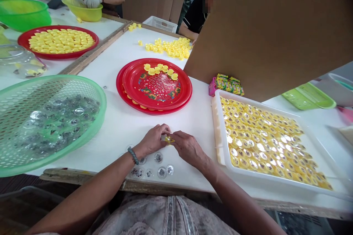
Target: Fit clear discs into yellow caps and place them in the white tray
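Observation:
Between my left hand point(154, 138) and my right hand point(190, 148) is a small yellow piece point(169, 139) with a shiny clear top. The fingers of both hands pinch it from either side. Just below my hands, several clear round domes point(162, 172) with dark marks inside lie on the white table point(110, 132). Beyond my hands, a red patterned tray point(157, 88) holds several yellow cup-like pieces point(151, 71) along its far edge. It rests on another red tray with yellow pieces showing between them. To the right, a white tray point(224, 132) holds rows of yellow pieces with clear tops.
A green mesh basket point(102, 99) of clear domes stands at left. Loose yellow pieces point(173, 47) lie farther back. A large cardboard sheet point(264, 33) leans at right beside small packets point(227, 84). Across the table, a person's gloved hands point(92, 0) are at a yellow bowl point(88, 14).

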Demonstrator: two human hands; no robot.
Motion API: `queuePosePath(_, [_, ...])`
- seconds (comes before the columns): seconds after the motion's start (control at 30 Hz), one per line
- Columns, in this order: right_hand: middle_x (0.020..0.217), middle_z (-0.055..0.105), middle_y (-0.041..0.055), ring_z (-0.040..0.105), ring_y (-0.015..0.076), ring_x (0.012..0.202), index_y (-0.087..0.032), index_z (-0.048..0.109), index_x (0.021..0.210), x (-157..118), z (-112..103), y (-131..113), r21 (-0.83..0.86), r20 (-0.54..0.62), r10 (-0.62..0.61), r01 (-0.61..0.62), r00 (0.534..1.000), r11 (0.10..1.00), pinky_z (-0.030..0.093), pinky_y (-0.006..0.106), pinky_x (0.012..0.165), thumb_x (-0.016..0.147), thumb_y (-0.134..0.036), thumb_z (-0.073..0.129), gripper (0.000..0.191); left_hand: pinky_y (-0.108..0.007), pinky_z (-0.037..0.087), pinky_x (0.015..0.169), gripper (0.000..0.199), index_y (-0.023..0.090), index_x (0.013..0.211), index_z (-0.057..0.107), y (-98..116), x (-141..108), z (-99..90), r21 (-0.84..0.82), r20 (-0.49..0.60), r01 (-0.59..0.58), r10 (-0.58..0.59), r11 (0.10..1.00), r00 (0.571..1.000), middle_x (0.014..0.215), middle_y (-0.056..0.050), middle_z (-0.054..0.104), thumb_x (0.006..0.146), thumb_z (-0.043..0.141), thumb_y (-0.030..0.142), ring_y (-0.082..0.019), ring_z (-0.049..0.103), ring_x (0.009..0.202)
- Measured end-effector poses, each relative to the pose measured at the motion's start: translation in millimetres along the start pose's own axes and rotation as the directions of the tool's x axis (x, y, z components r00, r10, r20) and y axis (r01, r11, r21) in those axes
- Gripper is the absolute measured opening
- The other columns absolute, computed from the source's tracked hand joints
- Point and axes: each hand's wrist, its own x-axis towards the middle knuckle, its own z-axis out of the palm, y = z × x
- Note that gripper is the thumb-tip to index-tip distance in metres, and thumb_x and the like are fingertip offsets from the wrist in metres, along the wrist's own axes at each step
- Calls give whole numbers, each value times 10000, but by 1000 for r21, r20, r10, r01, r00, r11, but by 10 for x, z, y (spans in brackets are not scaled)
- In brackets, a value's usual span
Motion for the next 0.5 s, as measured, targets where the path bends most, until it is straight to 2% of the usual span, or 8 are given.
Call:
queuePosePath(0.13, [986,610,86,584,190,901,-178,541,1147,-10,7,-18,-97,31,6,-3,1000,995,474,270,750,863,-109,481,298,-287,416,730,321,234,928,526,5,4,-1,-6,12,7,-7,1000,1000,903,11,644,647,632,122,-191,547,867])
queuePosePath(0.33, [934,606,54,574,156,827,-178,549,1096,-23,9,-4,-177,81,23,-8,996,984,441,233,686,832,-21,439,327,-294,432,731,255,228,904,543,61,0,-24,10,36,26,-26,1000,999,881,6,617,678,657,197,-194,563,867])
queuePosePath(0.5, [896,609,61,577,162,826,-159,562,1061,-33,42,15,-158,84,4,10,996,987,449,239,703,855,-56,447,258,-291,444,725,216,224,908,556,73,-4,-37,-7,43,19,-19,1000,999,879,0,605,704,627,211,-191,565,859])
